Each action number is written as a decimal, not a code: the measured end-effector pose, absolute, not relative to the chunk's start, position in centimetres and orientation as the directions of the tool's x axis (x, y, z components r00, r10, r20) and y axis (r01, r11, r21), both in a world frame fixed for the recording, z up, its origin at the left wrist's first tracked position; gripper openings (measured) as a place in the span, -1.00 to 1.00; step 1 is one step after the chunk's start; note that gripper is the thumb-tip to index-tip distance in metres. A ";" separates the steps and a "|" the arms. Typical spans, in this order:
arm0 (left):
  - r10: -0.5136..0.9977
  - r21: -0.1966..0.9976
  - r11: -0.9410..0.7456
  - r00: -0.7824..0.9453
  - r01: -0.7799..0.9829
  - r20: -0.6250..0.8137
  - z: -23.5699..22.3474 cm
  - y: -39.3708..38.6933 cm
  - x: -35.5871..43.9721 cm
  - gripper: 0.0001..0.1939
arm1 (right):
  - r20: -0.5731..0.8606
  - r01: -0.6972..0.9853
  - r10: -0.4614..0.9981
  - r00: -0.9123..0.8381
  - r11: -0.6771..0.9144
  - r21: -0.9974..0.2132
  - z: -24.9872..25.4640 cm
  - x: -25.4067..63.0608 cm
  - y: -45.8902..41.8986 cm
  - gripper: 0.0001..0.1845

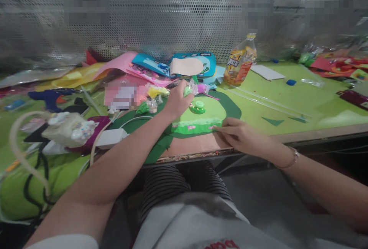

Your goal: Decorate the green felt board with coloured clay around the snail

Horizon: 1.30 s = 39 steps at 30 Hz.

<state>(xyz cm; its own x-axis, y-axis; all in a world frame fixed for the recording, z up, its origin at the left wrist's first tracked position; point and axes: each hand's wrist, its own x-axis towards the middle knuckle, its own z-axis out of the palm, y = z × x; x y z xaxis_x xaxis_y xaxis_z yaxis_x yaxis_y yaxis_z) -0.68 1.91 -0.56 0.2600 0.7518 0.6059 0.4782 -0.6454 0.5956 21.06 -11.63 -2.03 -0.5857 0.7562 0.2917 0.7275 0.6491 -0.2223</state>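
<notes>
My left hand (178, 99) reaches over the far side of a green clay piece, its fingers closed on a lump of light green clay (188, 90) partly in clear plastic wrap. A purple clay lump (202, 88) in plastic lies just beyond. The flat piece has a light green top (212, 105), a darker green front edge (198, 128) with small pink bits (191, 127), and a round green clay swirl (198, 106) on top. It rests on dark green sheet (233, 105). At the front right edge, my right hand (243, 134) touches a pink bit with an outstretched index finger.
A plastic bottle (240, 63) with wrappers inside stands behind on the right. Yellow clay (156, 91) and green clay (143, 107) in plastic lie left. A white box with cable (111, 138) and a cream decorated object (69, 128) sit near my left forearm.
</notes>
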 end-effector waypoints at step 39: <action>0.743 0.580 -0.659 0.294 0.478 0.602 -0.6 1.7 -0.6 -0.87 | 0.225 0.750 0.766 -0.602 0.639 -0.170 -1.5 19.6 -12.2 -0.62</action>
